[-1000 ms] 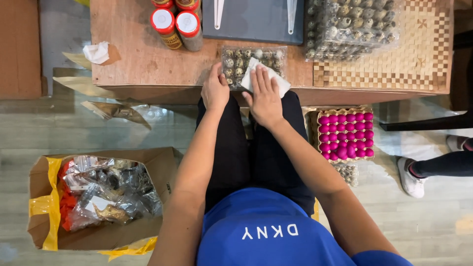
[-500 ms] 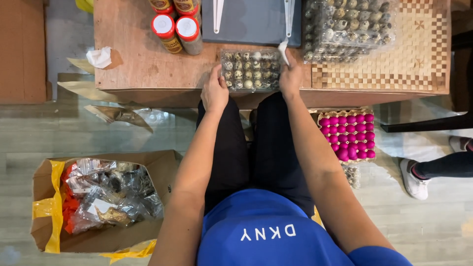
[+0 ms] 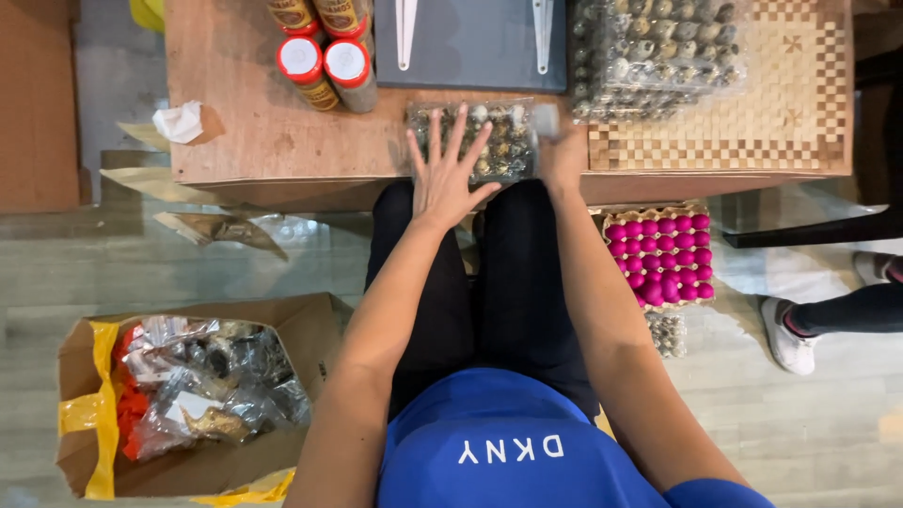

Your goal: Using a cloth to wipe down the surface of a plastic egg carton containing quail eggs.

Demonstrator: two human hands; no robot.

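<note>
Quail-egg pack (image 3: 489, 141): clear plastic clamshell of small speckled eggs, lying flat at the near edge of the wooden table (image 3: 254, 132), just in front of the dark board (image 3: 470, 47).
Left hand (image 3: 444, 179): palm down, fingers spread wide, pressing on the pack's lid.
Right hand (image 3: 562, 150): at the pack's right end, blurred; finger state cannot be told, though something small and pale shows at its top.
Surroundings: stacked egg packs (image 3: 658, 52) to the right on a woven mat (image 3: 790, 85); red-capped jars (image 3: 324, 61) to the left; tray of pink eggs (image 3: 663, 254) on the floor.
Step in hand: judged to be pressing the lid shut.
Next move: likely calls for even, light pressure along the rim, since the shells are fragile.
</note>
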